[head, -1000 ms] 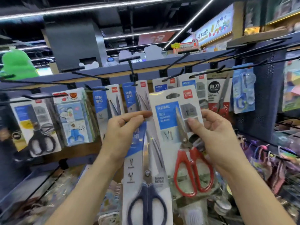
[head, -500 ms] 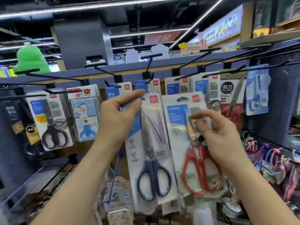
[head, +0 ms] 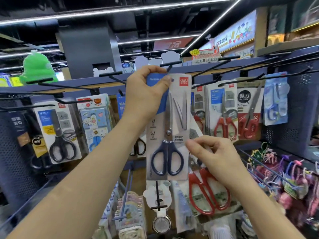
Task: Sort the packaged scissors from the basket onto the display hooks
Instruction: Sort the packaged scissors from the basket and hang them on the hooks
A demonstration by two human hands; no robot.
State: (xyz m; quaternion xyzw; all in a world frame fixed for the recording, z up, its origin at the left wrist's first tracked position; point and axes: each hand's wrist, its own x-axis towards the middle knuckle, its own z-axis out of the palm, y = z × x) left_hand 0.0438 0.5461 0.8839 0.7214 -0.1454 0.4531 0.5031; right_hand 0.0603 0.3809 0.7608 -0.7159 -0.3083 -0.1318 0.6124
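Currently the blue-handled scissors pack (head: 169, 128) is up at the top edge of the rack (head: 293, 135). The card hangs vertical, its top level with the tip of a bare hook (head: 172, 63).

Left hand (head: 146, 94) grips the top-left corner, thumb across the front face, fingers wrapped behind. Holding high on the card lets the scissors' weight keep it plumb and puts the hang hole next to the hook tip. The hole itself is under the thumb, so I can't tell if it's threaded; probably not yet. Left forearm reaches up and forward, wrist bent slightly in toward the hook.

Red-handled scissors pack (head: 205, 195) sits lower and to the right, partly behind the blue one, tilted, handles down. Right hand (head: 215, 157) pinches its upper card between thumb and index, other fingers loosely curled, wrist low. Reads as parking the second pack out of the way while the first goes on.

Further out, hung red scissors packs (head: 222, 114) sit on hooks to the right along the same top edge, likely the destination for the red one. Black scissors pack (head: 58, 133) hangs toward the left edge. Basket not in view.
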